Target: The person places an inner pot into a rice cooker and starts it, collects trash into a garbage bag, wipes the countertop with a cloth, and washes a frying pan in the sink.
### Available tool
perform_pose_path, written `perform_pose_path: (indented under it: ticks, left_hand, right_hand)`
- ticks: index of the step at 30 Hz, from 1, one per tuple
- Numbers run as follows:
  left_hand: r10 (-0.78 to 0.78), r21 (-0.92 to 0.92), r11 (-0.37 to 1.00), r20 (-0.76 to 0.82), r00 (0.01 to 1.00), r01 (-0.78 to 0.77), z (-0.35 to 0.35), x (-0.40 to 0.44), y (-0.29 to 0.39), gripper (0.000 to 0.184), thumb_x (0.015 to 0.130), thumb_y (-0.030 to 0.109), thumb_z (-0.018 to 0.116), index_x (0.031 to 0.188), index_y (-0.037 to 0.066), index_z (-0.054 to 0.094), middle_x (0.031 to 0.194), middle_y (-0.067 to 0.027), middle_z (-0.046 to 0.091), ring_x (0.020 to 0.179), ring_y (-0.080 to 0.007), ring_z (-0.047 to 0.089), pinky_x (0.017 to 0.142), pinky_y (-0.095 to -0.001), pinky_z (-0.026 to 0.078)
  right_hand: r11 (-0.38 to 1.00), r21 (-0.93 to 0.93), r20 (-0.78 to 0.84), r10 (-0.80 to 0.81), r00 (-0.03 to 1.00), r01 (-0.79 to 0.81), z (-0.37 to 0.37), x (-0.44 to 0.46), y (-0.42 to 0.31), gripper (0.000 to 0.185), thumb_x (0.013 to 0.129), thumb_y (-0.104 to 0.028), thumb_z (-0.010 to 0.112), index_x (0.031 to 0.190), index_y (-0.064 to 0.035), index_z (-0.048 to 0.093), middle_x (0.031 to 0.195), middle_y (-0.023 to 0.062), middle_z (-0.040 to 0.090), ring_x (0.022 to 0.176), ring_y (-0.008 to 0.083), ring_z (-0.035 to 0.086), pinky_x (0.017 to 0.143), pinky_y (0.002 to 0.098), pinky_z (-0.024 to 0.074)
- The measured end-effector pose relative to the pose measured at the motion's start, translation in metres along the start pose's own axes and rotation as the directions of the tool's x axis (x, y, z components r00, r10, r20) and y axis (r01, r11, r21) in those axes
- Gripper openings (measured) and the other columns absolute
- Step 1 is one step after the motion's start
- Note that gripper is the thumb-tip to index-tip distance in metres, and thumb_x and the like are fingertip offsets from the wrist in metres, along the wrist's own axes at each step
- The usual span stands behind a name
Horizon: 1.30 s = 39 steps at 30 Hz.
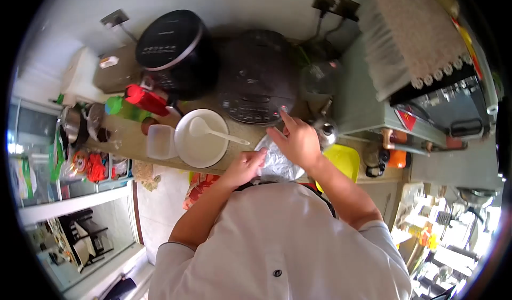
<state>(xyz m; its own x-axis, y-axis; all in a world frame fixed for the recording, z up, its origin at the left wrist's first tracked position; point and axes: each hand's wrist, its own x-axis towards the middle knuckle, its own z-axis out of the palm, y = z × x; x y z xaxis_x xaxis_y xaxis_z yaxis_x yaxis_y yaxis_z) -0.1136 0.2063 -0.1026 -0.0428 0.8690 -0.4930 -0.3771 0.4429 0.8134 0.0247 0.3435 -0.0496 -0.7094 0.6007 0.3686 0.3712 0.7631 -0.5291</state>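
My right hand (300, 146) reaches over the counter's front, its index finger stretched to the lit control panel of a dark electric cooker (258, 73). The fingertip is at or just over the panel's right side; I cannot tell if it presses. Nothing is held in that hand. Below it lies a crinkled, shiny, clear plastic wrap (277, 164), whose shape underneath is partly hidden. My left hand (245, 168) has its fingers closed at the left edge of this wrap. To the left is a white bowl (193, 156) with a white ladle (213, 133) resting in it.
A second black cooker (173, 60) stands at the back left. Beside the bowl are a translucent container (160, 141), a red bottle (146, 98) and a green bottle (124, 108). On the right are a metal pot (326, 132), a yellow tray (344, 161) and a cabinet (352, 86).
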Motion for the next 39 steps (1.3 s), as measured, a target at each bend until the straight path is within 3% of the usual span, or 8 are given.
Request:
perform_pose_path:
  ticks: [2, 9, 14, 19, 22, 28, 32, 39]
  left_hand:
    - [0.122, -0.542, 0.829, 0.419, 0.900, 0.140, -0.020, 0.025, -0.033, 0.058, 0.104, 0.062, 0.034, 0.108, 0.009, 0.059, 0.082, -0.0005, 0.063, 0.070, -0.0128, 0.060, 0.062, -0.0308, 0.048]
    - [0.063, -0.774, 0.585, 0.341, 0.938, 0.242, 0.028, 0.002, -0.004, 0.079, 0.100, 0.070, 0.028, 0.141, 0.005, 0.045, 0.142, -0.0109, 0.051, 0.135, -0.0242, 0.047, 0.114, -0.0440, 0.036]
    - [0.038, -0.549, 0.783, 0.513, 0.857, 0.294, 0.018, -0.020, -0.034, 0.089, 0.101, 0.068, 0.023, 0.153, -0.004, 0.028, 0.151, -0.0163, 0.044, 0.141, -0.0272, 0.042, 0.120, -0.0433, 0.028]
    - [-0.209, 0.019, 0.978, 0.020, 0.978, 0.209, -0.013, -0.042, -0.074, 0.050, 0.107, 0.038, 0.044, 0.130, -0.003, 0.059, 0.123, -0.0130, 0.067, 0.116, -0.0235, 0.063, 0.104, -0.0376, 0.047]
    - [0.057, 0.319, 0.948, -0.133, 0.989, -0.012, -0.030, -0.031, -0.112, 0.030, 0.102, 0.022, 0.057, 0.121, 0.000, 0.065, 0.115, -0.0120, 0.069, 0.107, -0.0213, 0.066, 0.097, -0.0338, 0.050]
    - [0.588, 0.859, 0.041, 0.392, 0.707, -0.511, -0.018, 0.007, -0.133, 0.035, 0.083, 0.022, 0.073, 0.111, 0.003, 0.066, 0.114, -0.0155, 0.063, 0.108, -0.0344, 0.059, 0.094, -0.0457, 0.047]
    - [0.430, 0.910, -0.066, 0.396, 0.811, -0.409, -0.027, 0.003, -0.133, 0.049, 0.083, 0.030, 0.074, 0.121, 0.002, 0.062, 0.130, -0.0147, 0.055, 0.121, -0.0331, 0.050, 0.106, -0.0489, 0.038]
    - [0.537, 0.966, -0.105, 0.255, 0.804, -0.236, -0.051, 0.013, -0.163, 0.064, 0.090, 0.040, 0.066, 0.137, -0.001, 0.051, 0.149, -0.0226, 0.042, 0.140, -0.0412, 0.037, 0.111, -0.0655, 0.027]
  right_hand:
    - [0.977, 0.100, 0.011, -0.191, 0.982, 0.189, -0.007, -0.015, -0.019, 0.060, 0.076, -0.026, 0.082, 0.123, 0.0058, 0.060, 0.112, 0.0222, 0.064, 0.100, 0.0380, 0.065, 0.085, 0.0436, 0.0553]
    - [0.932, 0.156, 0.143, -0.348, 0.926, 0.327, 0.008, -0.055, 0.008, 0.057, 0.078, -0.010, 0.075, 0.129, 0.0054, 0.054, 0.128, 0.0240, 0.059, 0.114, 0.0419, 0.060, 0.095, 0.0455, 0.0528]
    - [0.965, 0.228, 0.163, -0.167, 0.972, 0.128, 0.014, -0.099, 0.033, 0.044, 0.086, 0.002, 0.066, 0.126, 0.0018, 0.049, 0.112, 0.0230, 0.064, 0.092, 0.0395, 0.066, 0.075, 0.0427, 0.0576]
    - [0.956, 0.219, 0.126, 0.169, 0.977, -0.194, 0.011, -0.139, 0.018, 0.007, 0.094, -0.007, 0.061, 0.094, -0.0006, 0.057, 0.074, 0.0219, 0.065, 0.065, 0.0424, 0.065, 0.058, 0.0505, 0.0515]
    - [0.936, 0.162, 0.250, 0.267, 0.931, -0.312, 0.033, -0.165, 0.016, 0.019, 0.097, -0.015, 0.059, 0.084, -0.0013, 0.058, 0.070, 0.0233, 0.064, 0.064, 0.0441, 0.064, 0.058, 0.0528, 0.0506]
    - [0.944, -0.122, 0.048, 0.314, 0.948, -0.307, 0.104, -0.171, 0.016, 0.027, 0.093, -0.030, 0.063, 0.106, -0.0056, 0.062, 0.096, 0.0164, 0.061, 0.086, 0.0355, 0.066, 0.071, 0.0446, 0.0552]
    - [0.871, -0.234, 0.187, 0.476, 0.859, -0.432, 0.132, -0.158, 0.014, 0.063, 0.092, -0.031, 0.064, 0.149, -0.0130, 0.042, 0.141, 0.0266, 0.042, 0.129, 0.0435, 0.045, 0.107, 0.0495, 0.0411]
    - [0.863, -0.072, 0.111, 0.506, 0.855, -0.501, 0.076, -0.221, -0.023, 0.061, 0.085, -0.031, 0.072, 0.137, -0.0049, 0.053, 0.141, 0.0247, 0.047, 0.128, 0.0426, 0.049, 0.107, 0.0457, 0.0420]
